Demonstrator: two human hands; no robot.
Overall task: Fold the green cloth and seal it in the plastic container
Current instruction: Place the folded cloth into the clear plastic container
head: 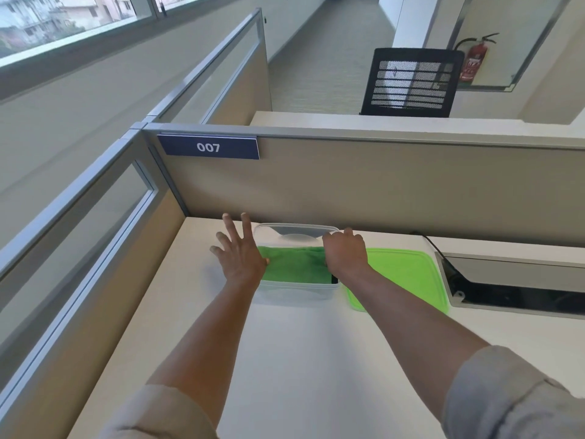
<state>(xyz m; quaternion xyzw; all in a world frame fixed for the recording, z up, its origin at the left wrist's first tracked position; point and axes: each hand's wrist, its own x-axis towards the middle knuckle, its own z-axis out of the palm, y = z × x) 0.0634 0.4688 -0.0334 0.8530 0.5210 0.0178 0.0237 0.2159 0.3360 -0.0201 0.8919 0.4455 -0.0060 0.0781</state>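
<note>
Green cloth fills the container (edges hidden); left hand splayed; right hand's grip unclear.

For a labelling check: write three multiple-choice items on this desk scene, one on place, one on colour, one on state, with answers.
1. Where is the lid?
A. On the tub
B. On the desk, right of the tub
C. On the chair

2. What colour is the cloth?
A. Green
B. Blue
C. White

3. How is the tub?
A. Sealed
B. Upside down
C. Open, cloth inside

Answers: 1 B, it lies flat beside the tub. 2 A, it shows green between the left hand and right hand. 3 C, no lid covers it.
</note>
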